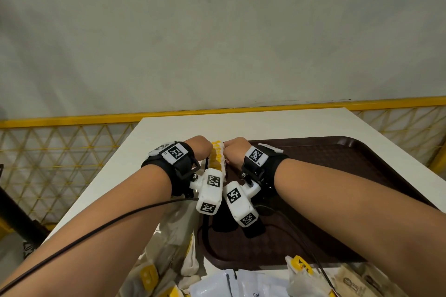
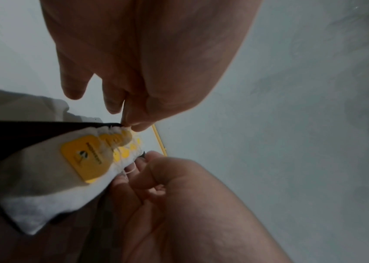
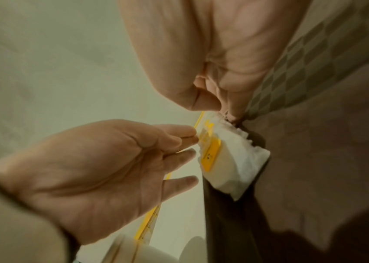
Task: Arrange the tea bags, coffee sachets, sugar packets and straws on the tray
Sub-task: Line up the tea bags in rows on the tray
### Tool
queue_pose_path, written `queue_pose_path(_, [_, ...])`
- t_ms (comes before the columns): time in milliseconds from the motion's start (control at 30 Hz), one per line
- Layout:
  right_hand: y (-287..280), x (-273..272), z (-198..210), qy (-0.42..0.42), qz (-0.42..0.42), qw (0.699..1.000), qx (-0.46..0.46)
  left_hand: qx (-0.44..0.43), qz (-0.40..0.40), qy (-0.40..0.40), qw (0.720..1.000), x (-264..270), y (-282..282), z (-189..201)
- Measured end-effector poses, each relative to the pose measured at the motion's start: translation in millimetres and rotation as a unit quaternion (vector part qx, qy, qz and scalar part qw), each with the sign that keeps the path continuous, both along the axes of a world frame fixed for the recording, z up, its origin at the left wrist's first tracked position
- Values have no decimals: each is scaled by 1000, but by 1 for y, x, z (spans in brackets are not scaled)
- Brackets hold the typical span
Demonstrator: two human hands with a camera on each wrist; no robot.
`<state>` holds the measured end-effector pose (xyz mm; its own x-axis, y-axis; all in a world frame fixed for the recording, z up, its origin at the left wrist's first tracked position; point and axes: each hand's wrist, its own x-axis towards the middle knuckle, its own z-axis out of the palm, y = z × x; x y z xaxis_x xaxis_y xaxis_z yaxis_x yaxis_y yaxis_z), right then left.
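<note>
Head view: left hand (image 1: 201,146) and right hand (image 1: 233,149) flank a row of tea bags (image 1: 217,159) along the left edge of the brown tray (image 1: 337,152). Left wrist view: left fingertips (image 2: 138,124) touch the row's far end, fingers fairly straight. Right wrist view: right fingers (image 3: 230,106) curl down onto the row's far side; grip cannot be told.

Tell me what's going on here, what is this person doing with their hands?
A person is lining up a row of tea bags with yellow tags along the left edge of a dark brown tray on a white table. The left hand and right hand flank the row at its far end, fingertips on it. More packets, still loose, lie at the near edge of the table.
</note>
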<state>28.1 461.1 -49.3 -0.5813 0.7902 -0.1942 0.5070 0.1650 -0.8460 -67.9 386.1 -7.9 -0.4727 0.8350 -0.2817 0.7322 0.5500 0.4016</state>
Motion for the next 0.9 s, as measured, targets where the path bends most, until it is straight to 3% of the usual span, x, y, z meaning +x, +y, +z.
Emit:
queue_pose_path(300, [3, -5, 4, -32, 21, 999, 31, 38, 21, -82, 996, -1, -4, 3])
queue_pose_path(500, [6, -4, 2, -12, 12, 1000, 16, 14, 11, -60, 998, 3, -4, 5])
queue_pose_path(567, [4, -1, 3, -3, -1, 1000, 12, 26, 36, -89, 995, 6, -6, 9])
queue_pose_path(633, [-2, 4, 8, -16, -21, 1000, 8, 72, 113, -161, 978, 6, -9, 12])
queue_pose_path(667, [-7, 6, 17, -46, -8, 999, 23, 67, 103, -141, 982, 3, -8, 10])
queue_pose_path(733, [-16, 12, 21, -117, 28, 989, 87, 72, 40, -24, 996, 8, -15, 8])
queue_pose_path(767, [-16, 12, 19, -113, 28, 992, 55, 104, 67, -71, 990, 10, -18, 9])
queue_pose_path(833, [-16, 13, 7, -36, 26, 999, -4, 141, 153, -244, 947, 12, -26, 12])
queue_pose_path(900, [-24, 14, -1, 16, 18, 999, -45, 124, 132, -312, 933, 19, -32, 10])
